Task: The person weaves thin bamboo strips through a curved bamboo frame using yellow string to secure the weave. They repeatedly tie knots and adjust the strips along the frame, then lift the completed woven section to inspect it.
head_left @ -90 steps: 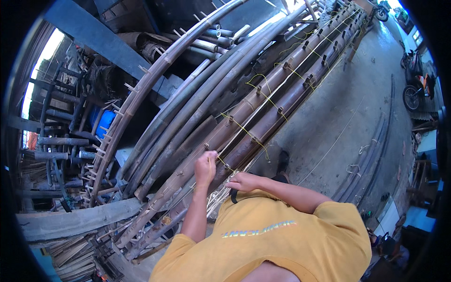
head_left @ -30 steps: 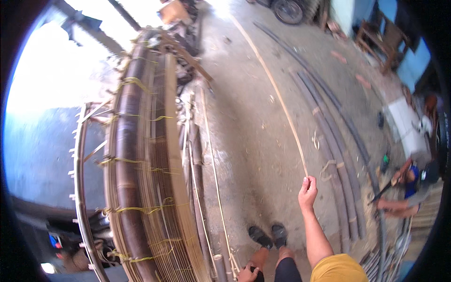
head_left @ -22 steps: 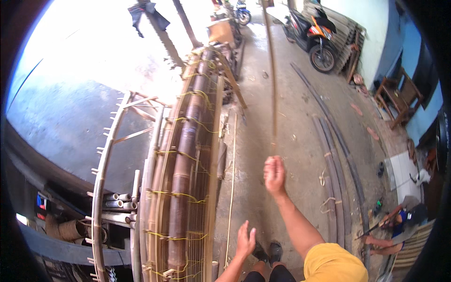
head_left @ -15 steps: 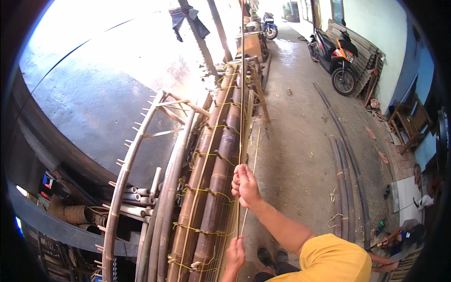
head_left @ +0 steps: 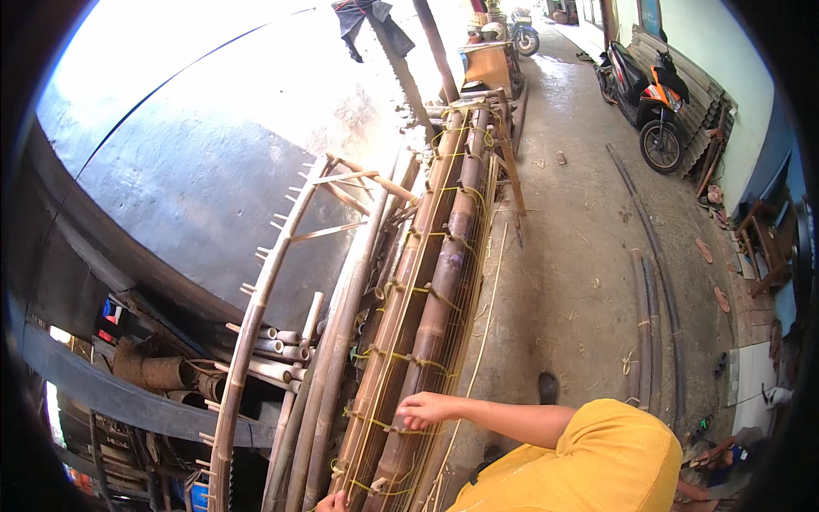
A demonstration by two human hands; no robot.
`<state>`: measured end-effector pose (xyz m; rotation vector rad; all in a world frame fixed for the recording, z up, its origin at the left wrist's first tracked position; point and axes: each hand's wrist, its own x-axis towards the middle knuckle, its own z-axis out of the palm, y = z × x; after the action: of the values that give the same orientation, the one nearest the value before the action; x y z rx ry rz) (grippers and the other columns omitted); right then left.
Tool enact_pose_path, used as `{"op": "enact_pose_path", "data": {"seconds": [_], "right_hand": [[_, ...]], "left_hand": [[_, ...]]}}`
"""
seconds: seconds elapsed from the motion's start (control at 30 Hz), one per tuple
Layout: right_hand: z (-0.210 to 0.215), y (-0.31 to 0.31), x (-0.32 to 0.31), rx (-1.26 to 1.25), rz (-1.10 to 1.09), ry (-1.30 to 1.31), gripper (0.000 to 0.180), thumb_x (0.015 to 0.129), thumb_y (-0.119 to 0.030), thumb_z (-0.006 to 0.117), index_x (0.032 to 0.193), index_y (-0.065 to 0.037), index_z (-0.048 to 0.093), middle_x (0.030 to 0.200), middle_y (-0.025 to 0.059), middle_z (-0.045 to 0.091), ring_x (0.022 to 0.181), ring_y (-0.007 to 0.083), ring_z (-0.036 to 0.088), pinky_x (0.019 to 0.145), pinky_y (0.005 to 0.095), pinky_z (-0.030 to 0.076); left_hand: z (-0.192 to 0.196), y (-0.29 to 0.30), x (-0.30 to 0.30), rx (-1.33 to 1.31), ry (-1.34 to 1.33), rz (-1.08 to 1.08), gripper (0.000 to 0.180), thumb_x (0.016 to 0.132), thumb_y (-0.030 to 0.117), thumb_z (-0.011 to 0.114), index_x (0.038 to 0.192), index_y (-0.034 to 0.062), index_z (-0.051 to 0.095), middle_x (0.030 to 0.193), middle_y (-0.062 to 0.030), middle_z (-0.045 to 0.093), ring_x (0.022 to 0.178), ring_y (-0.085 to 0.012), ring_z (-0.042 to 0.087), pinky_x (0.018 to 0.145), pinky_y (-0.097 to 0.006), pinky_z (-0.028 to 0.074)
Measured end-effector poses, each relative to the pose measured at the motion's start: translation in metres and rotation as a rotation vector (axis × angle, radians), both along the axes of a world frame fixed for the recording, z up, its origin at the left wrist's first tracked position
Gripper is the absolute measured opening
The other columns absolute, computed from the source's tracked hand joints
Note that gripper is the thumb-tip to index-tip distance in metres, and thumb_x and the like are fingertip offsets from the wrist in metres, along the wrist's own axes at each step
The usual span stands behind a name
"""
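In the head view, our right hand [head_left: 425,411] is over the thick, rounded brown bamboo pole [head_left: 433,324], fingers curled together; we cannot tell if they grip anything. Our left hand [head_left: 333,503], cropped, sits left of the pole's near end, hold unclear. Thin yellow cords [head_left: 433,363] cross the pole; we should avoid snagging them.

From here I count two bare hands [head_left: 425,411] in the foreground, two thick yellow-laced bamboo poles [head_left: 435,322] and one curved, peg-studded pole [head_left: 247,337]. Beyond them, I make out two motorbikes [head_left: 630,85] and two pink sandals [head_left: 704,250].
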<state>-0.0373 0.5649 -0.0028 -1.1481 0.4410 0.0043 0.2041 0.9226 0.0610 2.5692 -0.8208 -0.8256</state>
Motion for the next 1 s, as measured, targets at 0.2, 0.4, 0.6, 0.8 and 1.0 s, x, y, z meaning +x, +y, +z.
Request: {"op": "enact_pose_path", "data": {"seconds": [0.2, 0.4, 0.6, 0.8, 1.0], "right_hand": [[-0.067, -0.110, -0.123, -0.075, -0.080, 0.112, 0.041, 0.103, -0.041, 0.055, 0.123, -0.006, 0.061, 0.104, 0.0046, 0.067, 0.086, 0.0125, 0.063, 0.077, 0.0298, 0.054], [-0.058, -0.250, -0.277, -0.143, -0.110, 0.226, 0.038, 0.103, -0.038, 0.055, 0.120, -0.005, 0.062, 0.101, 0.0039, 0.067, 0.086, 0.0127, 0.063, 0.080, 0.0301, 0.054], [-0.027, -0.401, -0.356, -0.181, -0.445, 0.197, 0.029, 0.103, -0.030, 0.056, 0.112, -0.004, 0.064, 0.095, 0.0018, 0.067, 0.078, 0.0082, 0.060, 0.072, 0.0255, 0.051], [-0.024, -0.522, -0.367, -0.041, -0.644, 0.122, 0.027, 0.104, -0.029, 0.055, 0.116, -0.006, 0.064, 0.099, 0.0013, 0.066, 0.079, 0.0067, 0.058, 0.073, 0.0244, 0.051], [-0.048, -0.639, -0.366, -0.052, -0.547, 0.182, 0.026, 0.105, -0.029, 0.051, 0.113, -0.007, 0.064, 0.097, 0.0022, 0.067, 0.078, 0.0075, 0.061, 0.070, 0.0242, 0.052]], "left_hand": [[0.014, -0.129, -0.051, 0.231, -0.509, 0.061, 0.040, 0.098, 0.037, 0.059, 0.113, 0.0015, 0.069, 0.109, -0.0228, 0.069, 0.103, -0.0403, 0.065, 0.087, -0.047, 0.050], [0.011, -0.389, -0.143, -0.043, -0.334, -0.132, 0.045, 0.094, 0.039, 0.062, 0.112, -0.0019, 0.069, 0.106, -0.0266, 0.069, 0.102, -0.0441, 0.065, 0.089, -0.048, 0.051], [0.067, -0.678, -0.245, -0.452, -0.322, -0.457, 0.039, 0.094, 0.034, 0.064, 0.110, -0.0006, 0.068, 0.088, -0.0258, 0.066, 0.084, -0.0430, 0.065, 0.072, -0.049, 0.049], [0.055, -0.916, -0.284, -0.576, -0.340, -0.520, 0.041, 0.095, 0.029, 0.063, 0.125, 0.0014, 0.066, 0.113, -0.0289, 0.066, 0.108, -0.0399, 0.067, 0.093, -0.045, 0.051], [-0.014, -1.111, -0.259, -0.568, -0.446, -0.472, 0.030, 0.093, 0.019, 0.063, 0.112, -0.0036, 0.068, 0.102, -0.0285, 0.068, 0.096, -0.0447, 0.066, 0.085, -0.049, 0.052]]}}
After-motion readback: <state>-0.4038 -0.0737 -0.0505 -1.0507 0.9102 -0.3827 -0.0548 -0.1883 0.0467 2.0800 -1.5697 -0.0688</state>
